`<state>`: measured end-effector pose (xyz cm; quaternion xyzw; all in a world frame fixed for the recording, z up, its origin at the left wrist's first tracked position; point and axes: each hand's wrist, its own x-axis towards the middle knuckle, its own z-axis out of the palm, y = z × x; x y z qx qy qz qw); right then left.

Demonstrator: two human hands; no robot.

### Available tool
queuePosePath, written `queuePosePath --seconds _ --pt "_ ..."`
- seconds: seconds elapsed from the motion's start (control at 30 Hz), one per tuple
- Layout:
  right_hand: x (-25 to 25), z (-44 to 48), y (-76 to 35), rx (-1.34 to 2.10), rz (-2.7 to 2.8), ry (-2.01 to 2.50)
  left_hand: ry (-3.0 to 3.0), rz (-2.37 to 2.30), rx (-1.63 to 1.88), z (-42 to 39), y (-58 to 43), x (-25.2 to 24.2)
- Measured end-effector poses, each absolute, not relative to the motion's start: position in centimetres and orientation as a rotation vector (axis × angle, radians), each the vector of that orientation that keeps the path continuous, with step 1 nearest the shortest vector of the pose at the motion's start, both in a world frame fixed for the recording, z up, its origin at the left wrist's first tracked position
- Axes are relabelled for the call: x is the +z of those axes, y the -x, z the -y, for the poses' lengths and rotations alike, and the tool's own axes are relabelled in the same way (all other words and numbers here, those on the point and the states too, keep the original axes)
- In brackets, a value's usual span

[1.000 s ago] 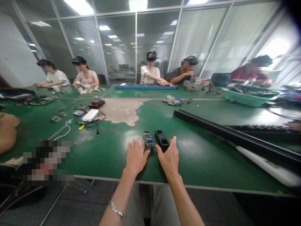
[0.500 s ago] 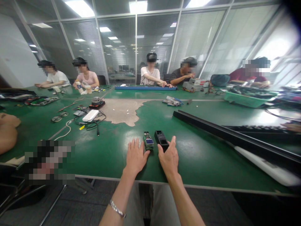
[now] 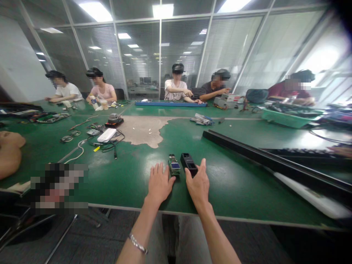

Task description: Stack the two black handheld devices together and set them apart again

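Note:
My left hand lies flat on the green table, fingers stretched out and holding nothing. Just right of its fingertips and thumb is a small green circuit board with a little dark blue screen. A black plastic housing with cut-out openings lies beside the board, a narrow strip of table between them. My right hand is at the housing's near end, thumb by its lower left corner and index finger pointing forward along the right. The fingers are apart; the hand partly hides the housing's near end.
A long black rail slants across the right, with a white bar below it. Cables and a white device lie left, near glasses. A green basket stands back right. Several people sit across the table.
Both my hands, the circuit board and the housing stay in place. Across the table, the middle person's hands have shifted along the blue bar. The view has moved very slightly.

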<state>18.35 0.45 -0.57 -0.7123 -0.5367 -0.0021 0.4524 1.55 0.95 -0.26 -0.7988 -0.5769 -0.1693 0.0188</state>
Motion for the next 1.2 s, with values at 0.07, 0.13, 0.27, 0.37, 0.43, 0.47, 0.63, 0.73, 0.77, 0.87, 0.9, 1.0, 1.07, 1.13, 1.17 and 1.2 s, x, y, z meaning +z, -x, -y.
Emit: queuePosePath --seconds 0.07,0.13,0.27,0.37,0.43,0.47,0.63,0.73,0.77,0.87,0.9,1.0,1.07,1.13,1.17,1.2 --pt "-0.2 -0.4 -18.3 0.009 1.314 1.760 2.473 1.790 -0.532 -0.9 -1.6 -0.3" --pt "0.2 -0.3 -18.2 0.020 1.296 1.763 2.472 1.789 -0.537 -0.9 -1.6 -0.4" --pt "0.9 -0.2 -18.1 0.041 1.278 1.746 2.471 1.789 -0.542 -0.9 -1.6 -0.5" --pt "1.2 -0.2 -18.0 0.058 1.267 1.727 2.472 1.795 -0.542 -1.0 -1.6 -0.5" --pt "1.4 -0.2 -17.9 0.066 1.259 1.711 2.477 1.800 -0.537 -1.0 -1.6 -0.4" --pt "1.6 -0.2 -17.8 0.070 1.257 1.705 2.480 1.803 -0.533 -0.9 -1.6 -0.4" --pt "2.3 -0.2 -17.1 0.078 1.261 1.685 2.493 1.816 -0.513 -0.9 -1.6 -0.2" --pt "2.5 -0.2 -16.8 0.077 1.270 1.667 2.495 1.823 -0.502 -0.9 -1.6 -0.2" --pt "2.6 -0.3 -16.7 0.078 1.274 1.660 2.494 1.824 -0.502 -1.0 -1.6 -0.2" --pt "2.6 -0.4 -16.4 0.078 1.284 1.641 2.494 1.822 -0.510 -1.0 -1.6 -0.3" --pt "2.6 -0.5 -16.3 0.076 1.287 1.637 2.494 1.821 -0.514 -1.0 -1.5 -0.3" --pt "2.7 -0.6 -16.1 0.072 1.290 1.634 2.488 1.819 -0.524 -1.0 -1.5 -0.4" --pt "2.8 -0.7 -15.9 0.071 1.289 1.633 2.484 1.814 -0.532 -1.0 -1.5 -0.4" --pt "3.0 -0.7 -15.7 0.074 1.294 1.628 2.481 1.808 -0.539 -1.0 -1.5 -0.4" --pt "3.1 -0.7 -15.5 0.077 1.297 1.624 2.480 1.805 -0.543 -1.0 -1.5 -0.4" --pt "3.2 -0.8 -15.3 0.079 1.302 1.621 2.478 1.803 -0.545 -1.0 -1.5 -0.4"
